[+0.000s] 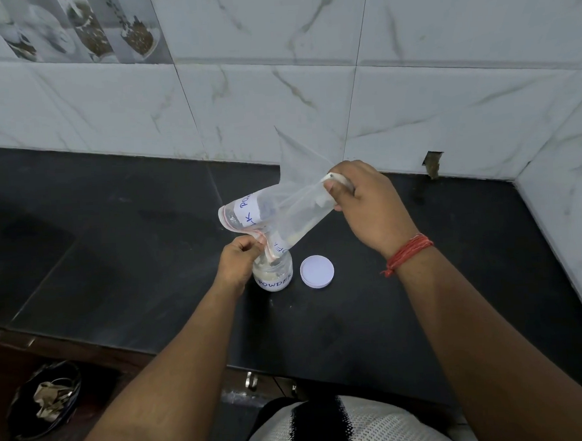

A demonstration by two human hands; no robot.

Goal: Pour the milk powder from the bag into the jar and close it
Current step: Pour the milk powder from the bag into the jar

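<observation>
A clear plastic bag (282, 210) with a white handwritten label is tipped mouth-down over a small clear jar (274, 275) that stands on the black counter (116, 263). The jar holds pale powder and carries a label reading POWDER. My left hand (237, 260) pinches the bag's mouth edge right at the jar's opening. Up and to the right, my right hand (362, 199) grips the bag's raised bottom end. The bag looks nearly empty, with a little powder low inside it. The jar's white round lid (317, 271) lies flat on the counter just right of the jar.
White marble-look tiled walls (309, 84) rise behind the counter and along its right side. A dark bin (46, 398) with crumpled paper sits on the floor at lower left. The counter's front edge runs below my forearms.
</observation>
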